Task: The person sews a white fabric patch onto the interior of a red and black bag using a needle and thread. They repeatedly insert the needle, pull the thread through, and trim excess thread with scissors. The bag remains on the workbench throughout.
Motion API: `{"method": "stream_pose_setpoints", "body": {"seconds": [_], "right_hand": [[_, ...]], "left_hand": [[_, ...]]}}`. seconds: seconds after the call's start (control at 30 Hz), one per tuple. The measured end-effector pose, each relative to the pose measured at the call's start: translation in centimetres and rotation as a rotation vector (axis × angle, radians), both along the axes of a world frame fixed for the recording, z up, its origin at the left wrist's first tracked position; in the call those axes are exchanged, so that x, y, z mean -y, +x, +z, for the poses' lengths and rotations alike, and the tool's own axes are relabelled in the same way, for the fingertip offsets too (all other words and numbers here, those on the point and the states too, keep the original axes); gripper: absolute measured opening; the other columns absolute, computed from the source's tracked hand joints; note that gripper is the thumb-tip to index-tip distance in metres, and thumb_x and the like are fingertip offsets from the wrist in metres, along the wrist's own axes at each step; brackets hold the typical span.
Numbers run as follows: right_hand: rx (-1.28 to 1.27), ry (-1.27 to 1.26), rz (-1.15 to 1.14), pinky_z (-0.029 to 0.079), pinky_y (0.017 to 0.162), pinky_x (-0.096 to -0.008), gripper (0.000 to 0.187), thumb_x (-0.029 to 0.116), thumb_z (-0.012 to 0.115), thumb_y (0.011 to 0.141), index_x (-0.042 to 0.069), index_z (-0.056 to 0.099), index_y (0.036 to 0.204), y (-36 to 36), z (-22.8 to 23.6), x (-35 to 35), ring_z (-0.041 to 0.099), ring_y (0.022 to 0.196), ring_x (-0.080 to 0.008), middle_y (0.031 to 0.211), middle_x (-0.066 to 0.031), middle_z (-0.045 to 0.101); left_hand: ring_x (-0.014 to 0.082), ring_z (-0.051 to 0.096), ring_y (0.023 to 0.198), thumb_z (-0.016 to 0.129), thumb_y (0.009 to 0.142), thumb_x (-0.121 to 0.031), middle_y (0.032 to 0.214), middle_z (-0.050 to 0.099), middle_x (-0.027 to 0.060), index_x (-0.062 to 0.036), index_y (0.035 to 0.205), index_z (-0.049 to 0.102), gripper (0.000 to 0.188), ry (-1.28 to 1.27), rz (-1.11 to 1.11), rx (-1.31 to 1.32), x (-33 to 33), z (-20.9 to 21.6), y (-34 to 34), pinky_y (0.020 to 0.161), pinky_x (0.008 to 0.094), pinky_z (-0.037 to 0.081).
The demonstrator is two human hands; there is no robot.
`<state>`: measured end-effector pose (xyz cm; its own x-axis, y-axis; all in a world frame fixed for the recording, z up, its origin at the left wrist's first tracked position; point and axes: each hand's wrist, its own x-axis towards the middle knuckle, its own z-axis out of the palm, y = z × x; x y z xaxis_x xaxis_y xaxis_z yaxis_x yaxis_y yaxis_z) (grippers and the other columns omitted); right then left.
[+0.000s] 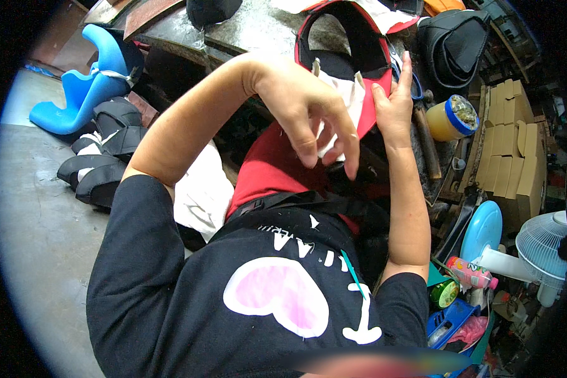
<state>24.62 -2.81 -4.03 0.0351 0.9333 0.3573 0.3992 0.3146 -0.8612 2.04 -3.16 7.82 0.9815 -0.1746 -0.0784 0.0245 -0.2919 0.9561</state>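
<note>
The person's right hand (395, 110) is spread rather than clenched, its fingers pointing to the far side and its thumb overlapping the brim of a red cap (378, 104). A firm grasp does not show there. The cap lies ahead of the person, at the far side, its black-lined opening turned up.

The left hand (321, 123) hangs to the left of the right one, wrist bent, fingers loosely curled toward the person. Its thumb and forefinger stand apart; whether the inner fingers nip the white cloth (357, 101) behind them cannot be told. That cloth lies between the hands, against the cap's near side.

Just right of the right hand are a blue handle (416, 92), partly hidden, and a hammer (427, 145). Farther right stands a yellow jar (444, 121) with a blue lid, near stacked cartons (507, 151). A bundle of black pieces (455, 50) sits at the far right.

On the left, a blue foam form (82, 94) rests beside more black padding (107, 154) on a grey bench (38, 208). A fan (542, 242) stands at the near right.
</note>
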Motion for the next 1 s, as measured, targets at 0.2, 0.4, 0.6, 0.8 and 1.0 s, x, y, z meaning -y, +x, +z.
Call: {"method": "stream_pose_setpoints", "body": {"seconds": [0.2,0.4,0.6,0.8,1.0], "right_hand": [[0.113,0.122,0.0,0.047,0.103,-0.0438,0.089,0.004,0.063,0.085,0.01,0.014,0.16,-0.3,0.3,0.2,0.055,0.126,-0.0436,0.146,-0.0291,0.047],[0.122,0.177,0.003,0.045,0.105,-0.0445,0.088,0.004,0.063,0.086,0.009,0.015,0.159,-0.2,0.4,0.3,0.051,0.13,-0.0438,0.151,-0.0301,0.041],[0.076,0.128,0.006,0.048,0.099,-0.0315,0.083,-0.005,0.059,0.091,0.008,0.015,0.16,-0.7,0.6,0.7,0.062,0.114,-0.0232,0.135,-0.018,0.058],[0.583,0.651,-0.143,0.044,0.105,-0.0423,0.072,0.0,0.067,0.078,0.01,0.047,0.146,-1.6,3.6,2.8,0.057,0.118,-0.0338,0.135,-0.0173,0.055],[0.669,0.442,0.26,0.046,0.104,-0.0406,0.04,-0.002,0.069,0.076,0.008,0.067,0.114,-1.1,2.6,5.0,0.063,0.114,-0.0284,0.113,-0.0101,0.069]], "left_hand": [[0.0241,0.069,0.073,0.071,0.087,-0.018,0.086,0.071,0.0087,-0.0027,0.114,0.071,0.031,0.044,0.644,0.38,-2.9,2.8,0.1,0.066,0.0358,0.057],[0.0377,0.067,0.083,0.071,0.078,-0.01,0.091,0.069,0.0158,0.0002,0.098,0.068,0.022,1.078,0.739,-0.058,-6.5,-6.0,3.3,0.078,0.0439,0.055],[0.0331,0.057,0.113,0.073,0.076,-0.025,0.118,0.06,0.014,-0.0066,0.122,0.064,0.051,1.167,0.977,0.188,-3.7,-10.7,1.3,0.099,0.042,0.049],[0.0348,0.055,0.115,0.076,0.065,-0.027,0.12,0.058,0.0159,-0.0034,0.127,0.059,0.069,1.189,0.976,0.124,-3.3,-10.0,1.6,0.102,0.0422,0.046],[0.0393,0.055,0.118,0.08,0.065,-0.03,0.123,0.058,0.0214,0.0016,0.132,0.055,0.078,1.11,1.025,0.164,-3.9,-10.4,1.4,0.106,0.0442,0.044]]}}
